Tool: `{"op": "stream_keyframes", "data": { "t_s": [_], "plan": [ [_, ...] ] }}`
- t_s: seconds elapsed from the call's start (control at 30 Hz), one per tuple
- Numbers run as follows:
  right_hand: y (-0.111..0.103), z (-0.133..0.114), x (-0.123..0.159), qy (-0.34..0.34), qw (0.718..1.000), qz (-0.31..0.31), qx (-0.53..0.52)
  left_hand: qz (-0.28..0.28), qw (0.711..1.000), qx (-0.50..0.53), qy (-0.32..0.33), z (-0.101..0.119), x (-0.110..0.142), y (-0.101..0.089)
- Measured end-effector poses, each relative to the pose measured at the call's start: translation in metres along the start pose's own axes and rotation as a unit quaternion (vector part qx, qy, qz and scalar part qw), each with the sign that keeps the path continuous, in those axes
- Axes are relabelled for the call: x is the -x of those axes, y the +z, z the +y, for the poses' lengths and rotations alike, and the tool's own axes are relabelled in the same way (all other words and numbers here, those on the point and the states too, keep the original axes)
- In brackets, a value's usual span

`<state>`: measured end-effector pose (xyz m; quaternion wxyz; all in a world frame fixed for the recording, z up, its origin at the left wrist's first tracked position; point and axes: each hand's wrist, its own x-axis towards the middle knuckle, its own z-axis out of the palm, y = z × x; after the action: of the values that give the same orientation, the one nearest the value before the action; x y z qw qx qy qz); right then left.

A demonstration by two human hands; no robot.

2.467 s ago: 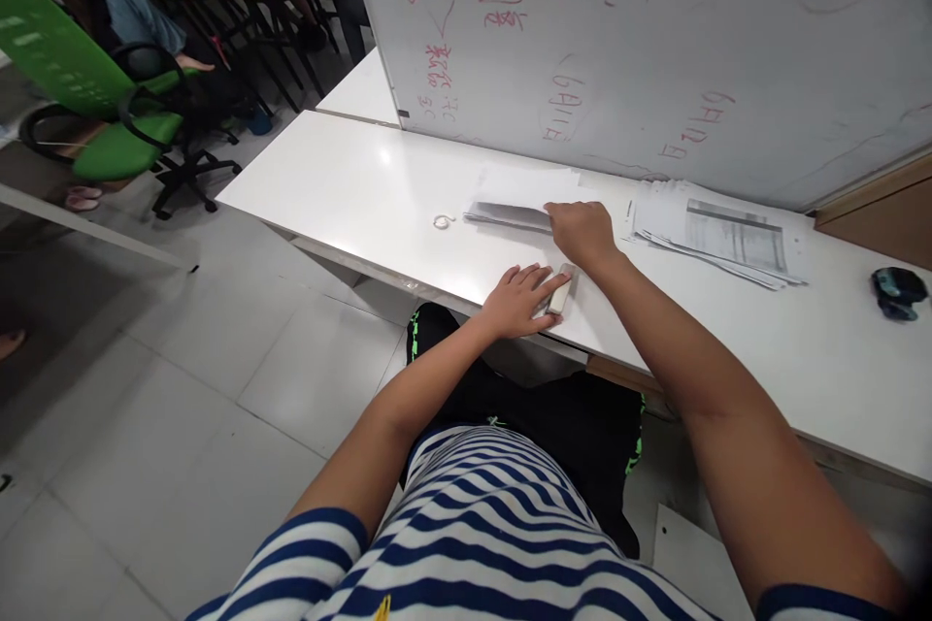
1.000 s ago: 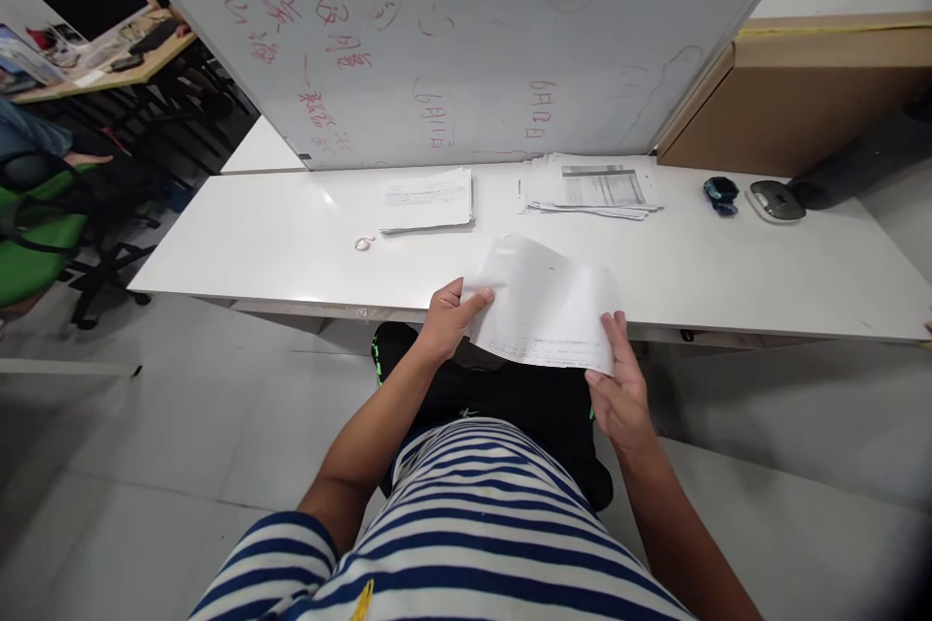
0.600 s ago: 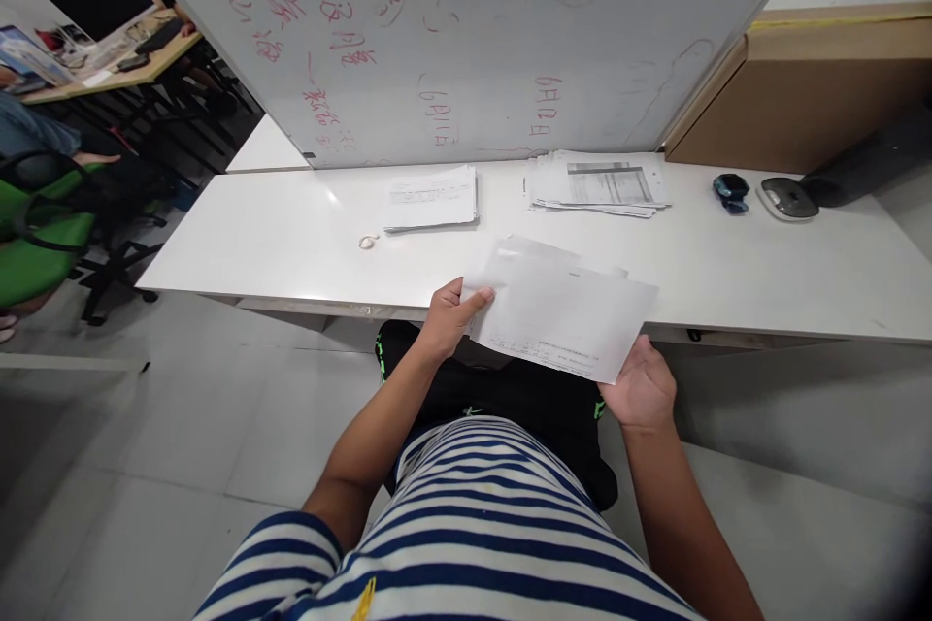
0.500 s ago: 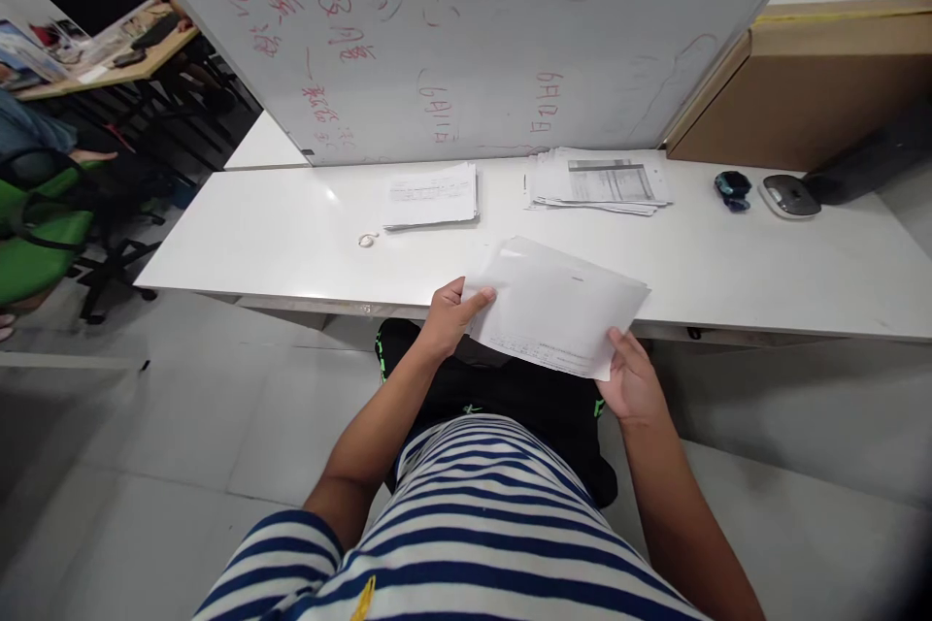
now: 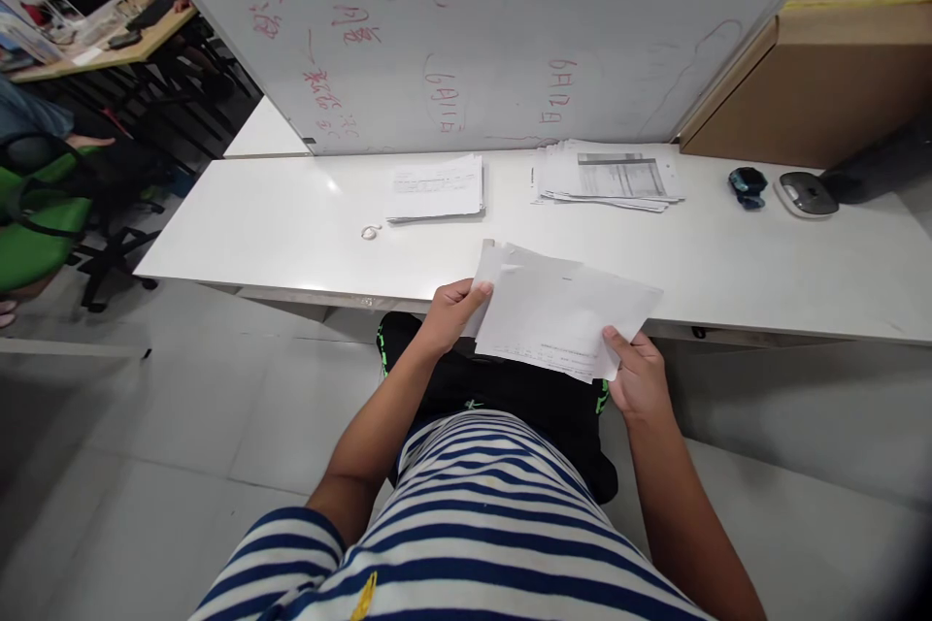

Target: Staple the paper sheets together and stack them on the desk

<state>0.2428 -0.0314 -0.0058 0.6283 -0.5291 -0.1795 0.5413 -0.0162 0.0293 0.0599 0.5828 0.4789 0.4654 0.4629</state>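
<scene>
Both my hands hold a thin bundle of white printed sheets (image 5: 560, 309) over the near edge of the white table (image 5: 291, 223). My left hand (image 5: 448, 310) pinches the bundle's left side with thumb on top. At the lower right corner my right hand (image 5: 637, 374) grips it, thumb over the paper. A tidy paper stack (image 5: 437, 186) lies further back on the table, and a looser, fanned stack (image 5: 612, 177) lies to its right. A small ring-shaped clip (image 5: 370, 232) rests left of the tidy stack.
A whiteboard (image 5: 473, 10) with red writing stands along the table's far edge. A cardboard box (image 5: 822, 87), a dark small device (image 5: 748, 186) and a grey mouse (image 5: 805, 194) sit at the right. A green office chair (image 5: 36, 233) and another desk with a seated person are at far left.
Earlier my hands were flat on the table near the tidy stack. Now they hold a bundle of sheets; over the last second my right hand shifted along its lower right corner and the sheets fanned slightly.
</scene>
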Motion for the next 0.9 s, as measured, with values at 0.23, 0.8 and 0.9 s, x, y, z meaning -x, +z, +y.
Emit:
{"op": "stream_keyframes", "data": {
  "t_s": [0.23,0.8,0.9],
  "plan": [
    [0.0,0.007,0.003,0.06,0.997,-0.034,-0.03,0.088,0.995,0.05,-0.025,-0.007,-0.005,0.0],
    [-0.021,0.001,0.006,0.009,0.999,0.039,0.007,0.28,0.955,-0.028,0.089,0.026,-0.146,-0.089],
    [-0.023,0.001,0.012,0.015,0.998,0.059,0.0,0.304,0.939,-0.128,0.098,0.037,-0.198,-0.12]
  ]
}}
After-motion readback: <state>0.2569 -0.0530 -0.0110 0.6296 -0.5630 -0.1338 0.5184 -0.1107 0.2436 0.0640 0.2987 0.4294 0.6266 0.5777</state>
